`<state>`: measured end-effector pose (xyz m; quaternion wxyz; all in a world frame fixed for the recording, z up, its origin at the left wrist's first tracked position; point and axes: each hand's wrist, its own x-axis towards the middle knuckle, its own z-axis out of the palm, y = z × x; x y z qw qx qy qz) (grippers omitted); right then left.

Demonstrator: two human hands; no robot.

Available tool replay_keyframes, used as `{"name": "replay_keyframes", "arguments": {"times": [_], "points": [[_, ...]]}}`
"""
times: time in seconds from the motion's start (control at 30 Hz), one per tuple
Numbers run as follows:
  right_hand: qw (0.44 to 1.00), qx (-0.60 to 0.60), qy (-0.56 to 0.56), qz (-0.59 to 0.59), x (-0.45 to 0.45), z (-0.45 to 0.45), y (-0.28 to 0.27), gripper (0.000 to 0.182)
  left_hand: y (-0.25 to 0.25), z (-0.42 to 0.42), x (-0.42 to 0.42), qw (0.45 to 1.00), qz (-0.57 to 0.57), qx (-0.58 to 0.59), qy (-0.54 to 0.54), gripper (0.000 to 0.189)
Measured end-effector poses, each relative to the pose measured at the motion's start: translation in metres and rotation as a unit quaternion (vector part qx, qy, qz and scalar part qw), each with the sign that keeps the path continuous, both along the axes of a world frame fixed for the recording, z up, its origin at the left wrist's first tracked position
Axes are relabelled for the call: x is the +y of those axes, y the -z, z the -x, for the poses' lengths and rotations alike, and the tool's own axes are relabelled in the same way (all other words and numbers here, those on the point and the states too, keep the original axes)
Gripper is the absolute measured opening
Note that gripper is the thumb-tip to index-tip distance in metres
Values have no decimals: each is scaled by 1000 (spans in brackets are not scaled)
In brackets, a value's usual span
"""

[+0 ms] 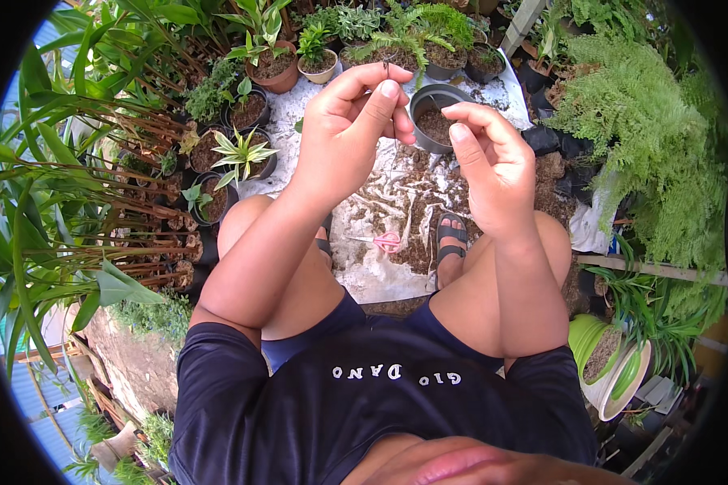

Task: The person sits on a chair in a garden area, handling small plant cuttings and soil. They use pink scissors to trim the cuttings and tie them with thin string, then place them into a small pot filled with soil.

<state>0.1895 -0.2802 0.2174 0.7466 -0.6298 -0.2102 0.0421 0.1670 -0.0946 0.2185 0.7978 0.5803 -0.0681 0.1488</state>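
Note:
My left hand (pixel 355 115) pinches a thin dark wire or string (pixel 387 65) between thumb and forefinger. One end pokes up past the fingertips in a small twist, and a thin strand hangs below the hand. My right hand (pixel 494 160) is raised beside it, thumb and forefinger curved towards each other; whether a fine strand lies between them is unclear. Behind the two hands stands a round grey plastic pot (pixel 435 144) with soil in it, partly covered by my right fingers. Pink-handled scissors (pixel 387 242) lie on the soil-strewn white sheet (pixel 364 276) between my feet.
Potted plants line the sheet's far edge, among them a terracotta-coloured pot (pixel 277 79) and a small cream pot (pixel 320 74). Black pots (pixel 218 203) and long-stemmed leafy plants crowd the left. Feathery ferns (pixel 631 133) and a tipped green-and-white pot (pixel 606 376) are on the right.

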Motion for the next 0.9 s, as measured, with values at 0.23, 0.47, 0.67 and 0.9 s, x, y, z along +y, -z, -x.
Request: {"name": "replay_keyframes", "arguments": {"times": [0.23, 0.47, 0.67, 0.9], "points": [[984, -147, 11, 101, -1, -12, 2, 13, -1, 1, 5, 999, -46, 3, -11, 25], [974, -196, 24, 107, -5, -10, -3, 12, 9, 5, 0, 976, -201, -14, -78, 18], [961, -238, 23, 141, -8, -10, -5, 13, 12, 6, -10, 960, -248, -76, -106, 15], [964, -237, 17, 120, -13, -10, -3, 12, 11, 10, -14, 974, -203, -78, -70, 14]]}}
